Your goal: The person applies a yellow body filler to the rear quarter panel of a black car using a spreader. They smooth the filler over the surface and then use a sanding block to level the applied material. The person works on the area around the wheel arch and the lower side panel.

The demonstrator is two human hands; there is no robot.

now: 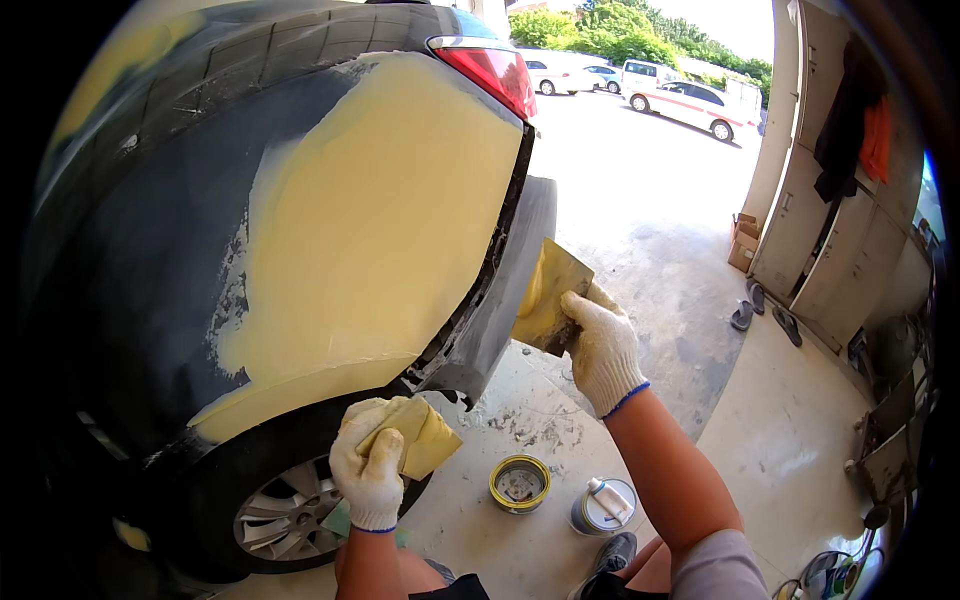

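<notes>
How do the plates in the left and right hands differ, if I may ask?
The left plate looks smaller in view than the right plate. The left plate is held lower, near the wheel, while the right plate is higher, beside the bumper. Both show yellow, and the left hand and right hand are gloved.

White knit gloves [607, 345] with blue-edged ribbed cuffs [618, 388], pale grey sleeve [715, 568], black shorts [450, 588], grey shoe [615, 552]

Smooth matt yellow filler [370, 220], ribbed knit-cloth gloves [606, 350], glossy red taillight [497, 76].
</notes>
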